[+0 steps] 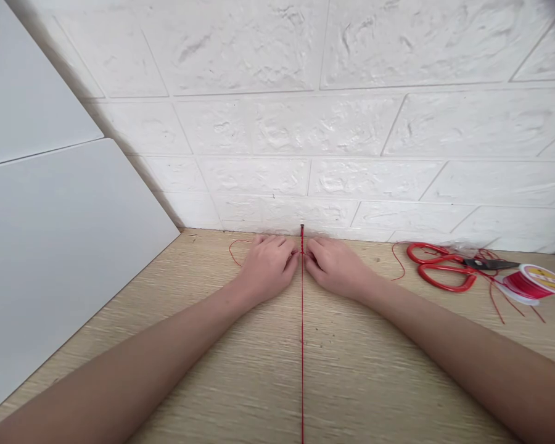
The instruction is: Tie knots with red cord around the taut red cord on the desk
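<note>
A taut red cord (302,345) runs from a dark nail (302,226) at the foot of the wall straight down to the bottom edge of the view. Just below the nail, a short stretch of it is knotted (302,244). My left hand (269,262) is closed in a pinch close to the knots on the left, and a thin red strand (232,251) curls out behind it. Opposite, my right hand (332,264) pinches at the same height. Both seem to grip thin strands leading to the knots; the fingertips partly hide them.
Red-handled scissors (446,285) lie at the right beside a spool of red cord (525,285), with cut strands around them. A loose red strand (403,265) lies nearer my right wrist. White brick-patterned wall (277,123) closes off the back; a pale board (65,246) stands left.
</note>
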`<action>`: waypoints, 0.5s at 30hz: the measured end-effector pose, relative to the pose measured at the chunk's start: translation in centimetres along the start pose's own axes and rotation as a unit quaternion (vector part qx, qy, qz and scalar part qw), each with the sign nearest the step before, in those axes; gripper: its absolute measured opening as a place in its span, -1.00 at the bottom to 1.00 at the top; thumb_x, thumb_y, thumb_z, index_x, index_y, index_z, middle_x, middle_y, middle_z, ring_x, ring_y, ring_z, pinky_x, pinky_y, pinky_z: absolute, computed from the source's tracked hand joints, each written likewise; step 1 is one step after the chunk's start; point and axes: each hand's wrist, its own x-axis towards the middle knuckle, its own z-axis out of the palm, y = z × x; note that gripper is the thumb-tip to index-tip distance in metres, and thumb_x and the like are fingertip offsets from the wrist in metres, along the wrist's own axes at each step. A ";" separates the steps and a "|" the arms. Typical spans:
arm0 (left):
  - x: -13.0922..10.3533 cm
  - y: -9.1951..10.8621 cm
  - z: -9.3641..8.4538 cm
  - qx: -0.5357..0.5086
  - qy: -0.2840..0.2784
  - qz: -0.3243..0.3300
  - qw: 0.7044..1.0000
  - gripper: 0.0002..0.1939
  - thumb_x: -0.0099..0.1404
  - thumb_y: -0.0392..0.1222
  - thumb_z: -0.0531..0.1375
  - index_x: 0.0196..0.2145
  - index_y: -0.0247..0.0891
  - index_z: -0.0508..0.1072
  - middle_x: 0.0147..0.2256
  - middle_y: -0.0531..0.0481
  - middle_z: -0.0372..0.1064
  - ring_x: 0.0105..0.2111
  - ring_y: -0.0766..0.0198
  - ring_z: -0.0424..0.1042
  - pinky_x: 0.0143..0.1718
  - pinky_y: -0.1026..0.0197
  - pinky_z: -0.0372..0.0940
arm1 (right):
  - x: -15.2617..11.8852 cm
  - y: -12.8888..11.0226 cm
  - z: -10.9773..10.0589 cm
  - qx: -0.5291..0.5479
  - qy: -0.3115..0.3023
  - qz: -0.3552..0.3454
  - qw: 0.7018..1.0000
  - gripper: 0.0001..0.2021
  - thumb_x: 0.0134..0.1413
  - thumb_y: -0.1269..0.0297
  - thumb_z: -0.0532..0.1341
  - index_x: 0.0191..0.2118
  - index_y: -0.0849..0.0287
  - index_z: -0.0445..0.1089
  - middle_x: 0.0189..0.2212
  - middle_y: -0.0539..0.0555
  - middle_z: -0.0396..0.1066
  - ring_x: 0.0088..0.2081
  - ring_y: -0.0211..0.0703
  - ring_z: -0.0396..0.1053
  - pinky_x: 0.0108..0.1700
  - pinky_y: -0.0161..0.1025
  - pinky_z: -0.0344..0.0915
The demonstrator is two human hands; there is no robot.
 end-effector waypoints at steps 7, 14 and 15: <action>0.3 0.1 0.0 0.006 -0.047 -0.001 0.999 -0.74 0.45 -0.18 0.00 -0.39 -0.23 0.36 -0.32 -0.07 0.49 -0.27 0.12 0.42 -0.15 0.02 0.17 | 0.2 0.0 -0.1 -0.025 -0.029 0.003 0.999 -0.74 0.32 0.31 0.02 -0.38 0.14 0.36 -0.39 0.12 0.50 -0.37 -0.05 0.39 -0.31 -0.14 0.14; 0.4 0.0 0.1 -0.010 -0.073 0.002 0.997 -0.69 0.44 -0.21 -0.04 -0.45 -0.23 0.31 -0.38 -0.06 0.48 -0.31 0.13 0.42 -0.17 0.03 0.18 | 0.6 0.0 0.1 -0.023 -0.037 0.035 0.998 -0.72 0.29 0.32 0.03 -0.42 0.16 0.39 -0.42 0.12 0.50 -0.42 -0.09 0.35 -0.37 -0.18 0.03; 0.5 0.0 0.1 -0.014 -0.076 0.000 0.997 -0.70 0.44 -0.22 -0.04 -0.46 -0.23 0.30 -0.38 -0.06 0.47 -0.32 0.14 0.42 -0.17 0.03 0.19 | 0.6 0.0 0.1 -0.023 -0.037 0.039 0.998 -0.72 0.29 0.32 0.03 -0.43 0.16 0.38 -0.43 0.12 0.50 -0.44 -0.11 0.34 -0.38 -0.18 0.00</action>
